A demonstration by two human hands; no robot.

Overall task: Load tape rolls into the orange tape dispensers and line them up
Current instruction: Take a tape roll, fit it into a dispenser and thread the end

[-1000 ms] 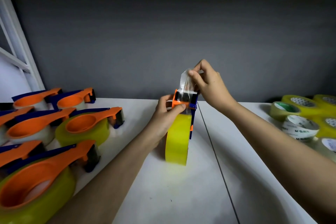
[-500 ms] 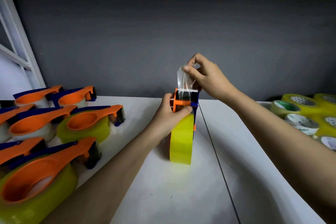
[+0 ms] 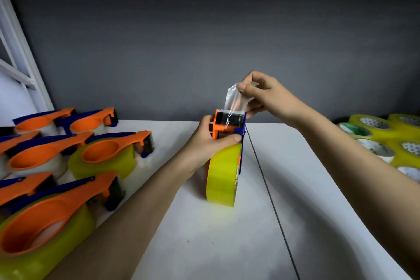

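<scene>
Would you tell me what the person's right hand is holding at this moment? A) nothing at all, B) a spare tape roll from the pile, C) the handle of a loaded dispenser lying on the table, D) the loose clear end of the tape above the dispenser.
D: the right hand pinches the clear tape end raised above the orange dispenser, which the left hand holds.

White table (image 3: pixel 227 245) with a dark seam (image 3: pixel 270 191), grey wall (image 3: pixel 204 29) behind, white frame (image 3: pixel 20 63) at left.

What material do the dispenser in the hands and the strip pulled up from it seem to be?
Dispenser: looks like moulded plastic, orange and blue, with a smooth low sheen. Strip: probably thin clear plastic film, glossy and wrinkled; the background shows through it.
</scene>
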